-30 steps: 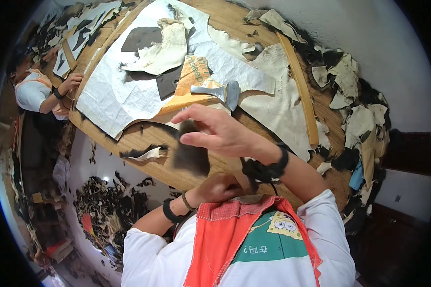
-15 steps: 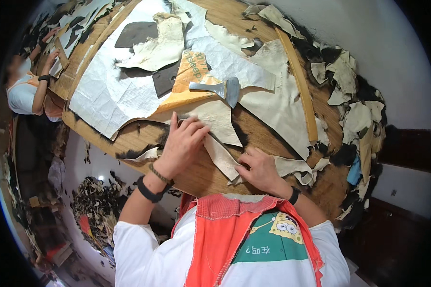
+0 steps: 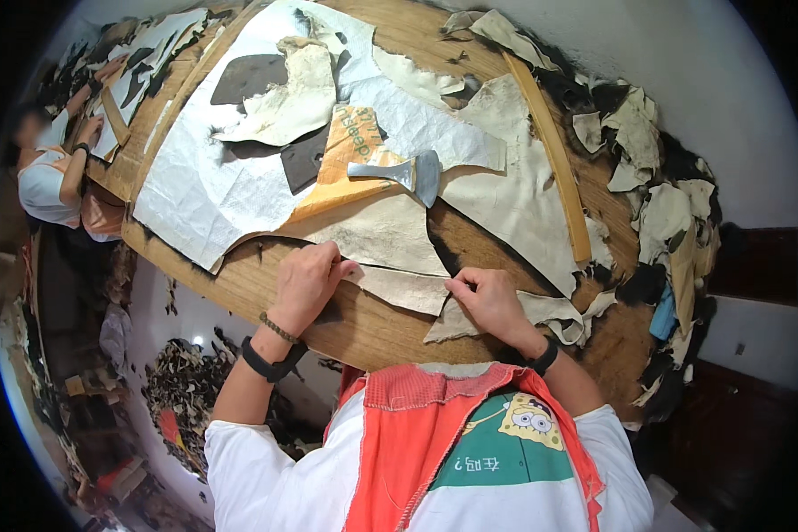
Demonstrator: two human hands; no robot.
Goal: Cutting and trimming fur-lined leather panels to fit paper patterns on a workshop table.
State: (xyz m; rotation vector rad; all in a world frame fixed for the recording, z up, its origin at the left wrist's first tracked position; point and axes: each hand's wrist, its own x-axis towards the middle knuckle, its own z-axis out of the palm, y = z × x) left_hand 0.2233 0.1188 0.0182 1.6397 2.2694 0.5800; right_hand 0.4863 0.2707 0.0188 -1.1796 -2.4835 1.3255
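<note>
A narrow pale strip of hide point(image 3: 399, 288) is held by its two ends, stretched between my hands. My left hand point(image 3: 309, 279) pinches its left end, thumb against the fingers. At the right end, my right hand point(image 3: 488, 300) closes thumb and fingertips on the strip's corner. The strip lies along the lower edge of a larger pale hide piece point(image 3: 386, 235), with a thin dark line between them. Beyond that piece rests a grey metal tool with a flared, curved blade point(image 3: 427, 177), apart from both hands. Another hide scrap point(image 3: 457, 324) lies under and beside my right hand.
White sheeting point(image 3: 182, 195) with an orange patch covers much of the wooden table point(image 3: 239, 288). A wooden batten point(image 3: 554, 168) lies on the right, near heaped hide scraps point(image 3: 665, 222). More scraps pile on the floor point(image 3: 182, 381). Another person point(image 3: 53, 191) works at far left.
The strip has swung from a diagonal to nearly level along the larger hide's edge. My left hand moved down and left to its end; my right hand shifted slightly right.
</note>
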